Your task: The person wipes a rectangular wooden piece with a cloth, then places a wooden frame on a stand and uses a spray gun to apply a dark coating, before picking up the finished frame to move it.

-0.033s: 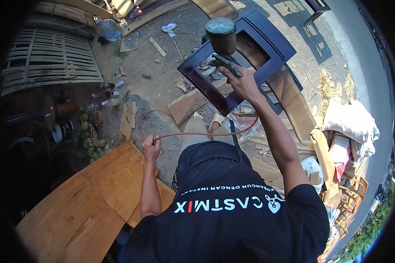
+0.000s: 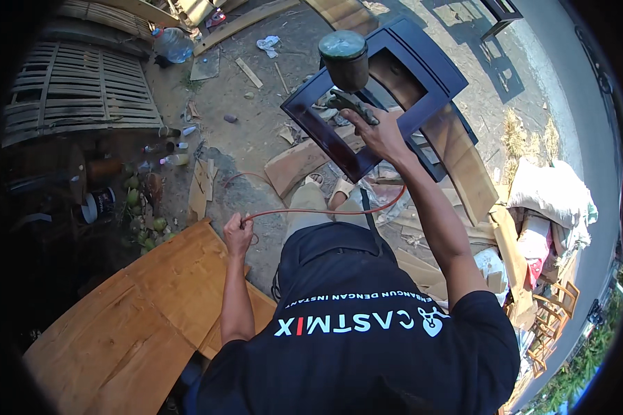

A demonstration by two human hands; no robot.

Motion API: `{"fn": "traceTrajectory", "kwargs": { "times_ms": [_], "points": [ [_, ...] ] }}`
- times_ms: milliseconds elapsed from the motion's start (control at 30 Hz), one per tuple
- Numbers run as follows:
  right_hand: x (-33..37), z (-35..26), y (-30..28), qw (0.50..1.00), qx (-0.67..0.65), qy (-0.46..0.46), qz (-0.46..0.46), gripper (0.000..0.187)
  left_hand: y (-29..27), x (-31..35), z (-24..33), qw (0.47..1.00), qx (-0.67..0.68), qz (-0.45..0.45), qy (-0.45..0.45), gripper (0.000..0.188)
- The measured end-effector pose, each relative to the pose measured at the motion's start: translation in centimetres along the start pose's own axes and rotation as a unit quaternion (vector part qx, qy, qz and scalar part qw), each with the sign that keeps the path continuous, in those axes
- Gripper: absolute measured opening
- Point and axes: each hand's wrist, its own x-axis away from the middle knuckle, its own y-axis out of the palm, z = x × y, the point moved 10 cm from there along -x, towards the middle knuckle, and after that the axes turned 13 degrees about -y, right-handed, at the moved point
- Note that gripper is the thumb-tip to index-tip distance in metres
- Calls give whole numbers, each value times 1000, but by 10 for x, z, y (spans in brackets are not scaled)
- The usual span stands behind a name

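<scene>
My right hand (image 2: 383, 135) is wrapped around the handle of a spray gun (image 2: 356, 109), whose dark round paint cup (image 2: 346, 69) stands on top. Just beyond and below it is a dark-painted wooden furniture frame (image 2: 412, 52) with a large opening, propped at a tilt above the ground. Whether the gun touches the frame I cannot tell. A thin reddish air hose (image 2: 325, 211) curves across my legs from below my right wrist. My left hand (image 2: 238, 235) is closed on this hose, out to the left of my body.
An orange-brown wooden panel (image 2: 118, 332) lies at lower left. Planks (image 2: 457, 159) rest under and beside the frame. A slatted bamboo cage (image 2: 83, 86), bottles (image 2: 176, 159) and a water jug (image 2: 173, 45) are on the left. White sacks (image 2: 547, 194) and wooden chairs (image 2: 554, 311) stand right.
My right hand and the spray gun have shifted slightly left and toward me. My left hand on the hose stays in about the same place.
</scene>
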Motion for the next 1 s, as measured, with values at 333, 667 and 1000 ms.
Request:
{"fn": "traceTrajectory", "kwargs": {
  "times_ms": [333, 667, 1000],
  "points": [
    [20, -21, 37, 998, 8, -23, -62, 51, 2, 25, -20, 1000, 11, 13, -22, 34],
    [10, 14, -62, 986, 80, 77, 125, 63, 11, 3, -10, 1000, 12, -27, 6, 33],
    [-11, 35, -140, 923, 193, 83, 323, 71, 5, -40, 22, 994, 39, -64, 84, 34]
  ]
}}
